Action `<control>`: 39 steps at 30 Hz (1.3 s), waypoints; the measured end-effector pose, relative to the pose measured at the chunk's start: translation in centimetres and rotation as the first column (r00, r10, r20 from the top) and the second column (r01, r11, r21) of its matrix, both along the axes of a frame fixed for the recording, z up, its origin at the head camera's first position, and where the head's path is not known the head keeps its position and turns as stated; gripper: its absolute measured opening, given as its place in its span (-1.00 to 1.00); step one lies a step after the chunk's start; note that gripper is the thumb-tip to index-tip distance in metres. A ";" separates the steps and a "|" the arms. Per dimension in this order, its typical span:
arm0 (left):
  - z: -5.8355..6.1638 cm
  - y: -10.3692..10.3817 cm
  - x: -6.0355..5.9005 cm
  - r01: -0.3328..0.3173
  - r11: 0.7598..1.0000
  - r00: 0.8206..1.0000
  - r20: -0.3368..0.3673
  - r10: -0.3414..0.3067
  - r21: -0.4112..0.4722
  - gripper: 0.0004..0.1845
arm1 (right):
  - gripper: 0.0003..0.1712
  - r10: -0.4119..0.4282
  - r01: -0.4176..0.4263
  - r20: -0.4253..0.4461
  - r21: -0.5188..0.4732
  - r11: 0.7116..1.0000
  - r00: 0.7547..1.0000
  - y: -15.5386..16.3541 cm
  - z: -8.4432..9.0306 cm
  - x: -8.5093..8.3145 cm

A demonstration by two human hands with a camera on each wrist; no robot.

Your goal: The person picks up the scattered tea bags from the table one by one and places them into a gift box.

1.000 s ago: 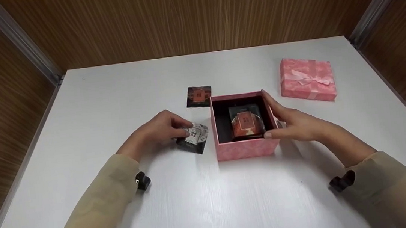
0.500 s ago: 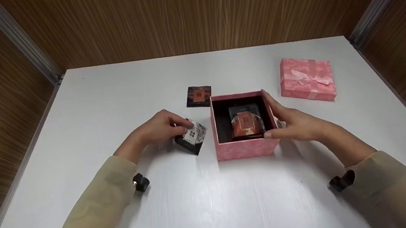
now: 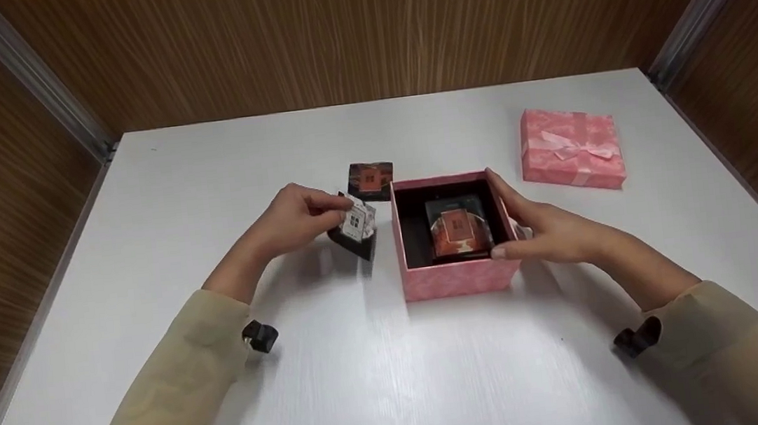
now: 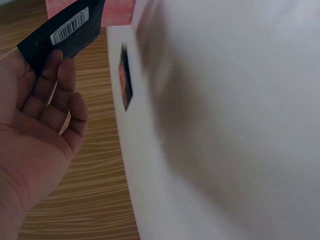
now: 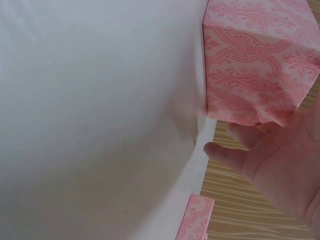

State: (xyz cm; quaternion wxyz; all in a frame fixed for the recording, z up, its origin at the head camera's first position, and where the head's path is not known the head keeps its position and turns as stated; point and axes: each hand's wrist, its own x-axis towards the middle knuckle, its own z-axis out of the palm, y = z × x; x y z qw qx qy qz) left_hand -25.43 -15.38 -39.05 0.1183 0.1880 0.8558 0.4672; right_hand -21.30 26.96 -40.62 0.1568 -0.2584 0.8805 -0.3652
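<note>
A small black sachet [image 3: 354,228] was pinched in the left hand [image 3: 295,216], lifted just left of the open pink gift box [image 3: 456,276], which was steadied by the right hand's [image 3: 550,230] straight fingers. Best carried flat over the rim onto the sachet already inside [image 3: 456,227]. A second earlier, it was held lower, near the counter [image 3: 396,379].

head looks down; wrists close, sharing table [image 3: 396,379].

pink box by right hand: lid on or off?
Off. The pink box is open-topped, a packet visible inside; its lid lies apart on the table.
</note>
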 end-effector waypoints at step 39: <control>2.6 8.9 2.1 0.240 0.971 0.922 -0.317 -0.224 0.012 -0.62 | 0.34 -0.001 0.001 0.002 0.011 1.000 1.000 0.0 -0.2 0.0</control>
